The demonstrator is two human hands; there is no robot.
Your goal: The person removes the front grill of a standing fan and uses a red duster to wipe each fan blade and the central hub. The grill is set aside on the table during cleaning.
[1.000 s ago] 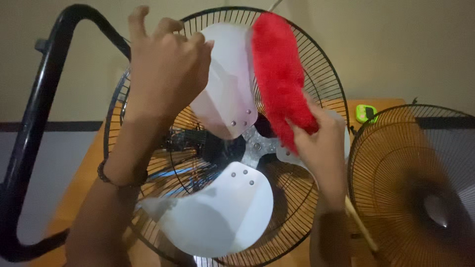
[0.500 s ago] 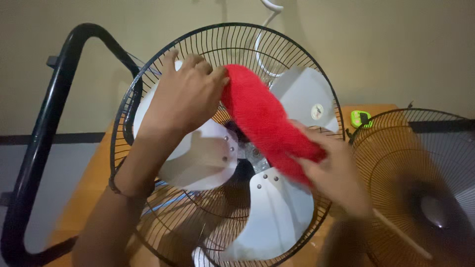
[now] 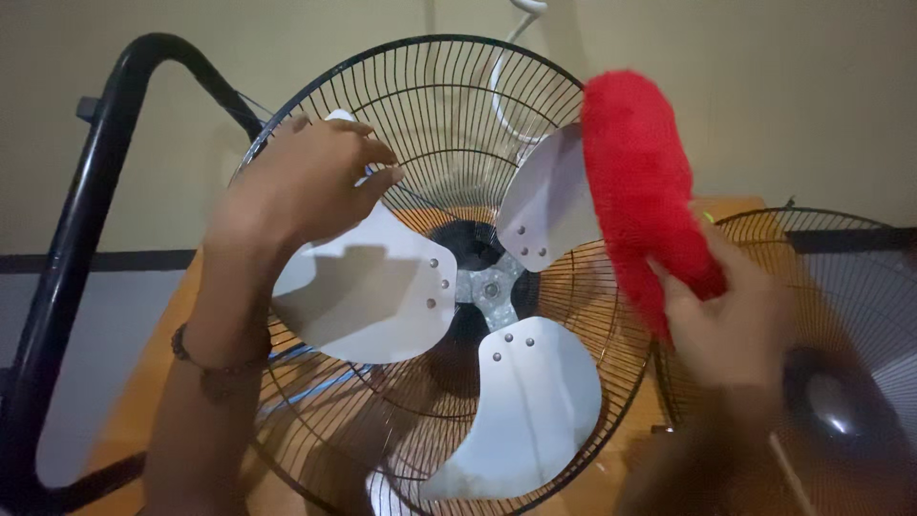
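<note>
A large fan with three silver metal blades (image 3: 530, 401) and a black wire rear grille (image 3: 449, 96) stands open-faced in front of me. My left hand (image 3: 301, 186) grips the top edge of the left blade (image 3: 368, 291), fingers curled over it. A fluffy red duster (image 3: 640, 191) is held in my right hand (image 3: 731, 320); it stands upright against the upper right blade (image 3: 549, 205). The hub (image 3: 490, 287) with its rivets shows at the centre.
A thick black tubular fan stand (image 3: 81, 239) curves up at the left. A detached wire front grille (image 3: 841, 363) leans at the right. Everything rests on an orange wooden table (image 3: 158, 363) against a beige wall, where a white cord (image 3: 511, 48) hangs.
The duster swung from lying across the hub up and right onto the upper right blade. My left hand shifted left along the blade edge. The blades turned slightly.
</note>
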